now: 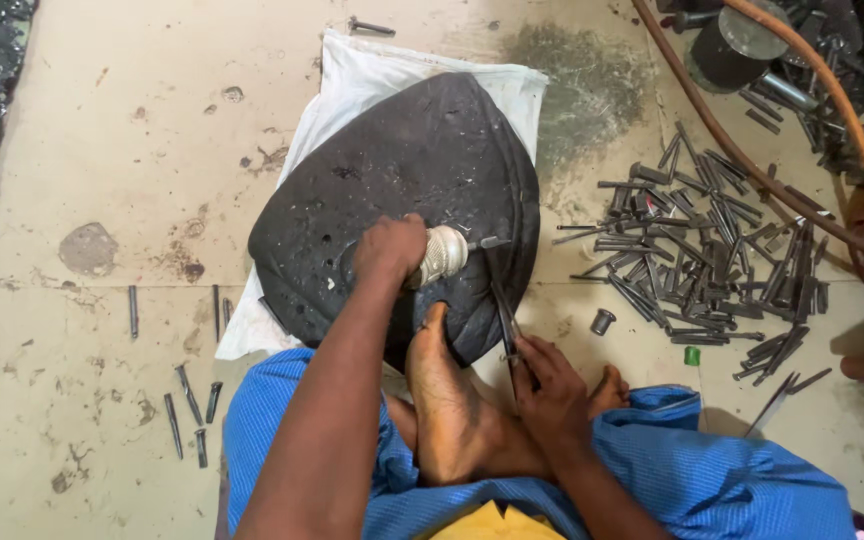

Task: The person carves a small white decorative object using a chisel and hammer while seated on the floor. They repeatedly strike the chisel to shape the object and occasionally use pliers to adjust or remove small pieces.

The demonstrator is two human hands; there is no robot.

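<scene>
Floor (102,150) setup here, bare concrete with stains all over. No real containers anywhere, the closest thing is a white sack (372,70) spread flat under a big dark rounded slab (402,170), so the sack carries the slab and nothing sits inside anything. A loose heap of dark metal pins (702,250) just lies scattered on the floor to the right, and a few more stray pins (187,400) lie off to the left. An orange hose (832,100) runs across the top right corner past a dark metal cylinder (737,45).

The left hand (390,248) is closed around a pale ribbed grip (442,255), held right on top of the slab near its middle, with a short dark pin (487,243) sticking out of the grip's far end. The right hand (552,385) sits lower, at the slab's near edge, fingers pinched narrow on a thin dark rod (502,310) that slants up across the slab toward the grip. A bare foot (447,400) rests between the two hands, toes touching the slab's edge. Blue cloth (712,470) covers the legs below.
</scene>
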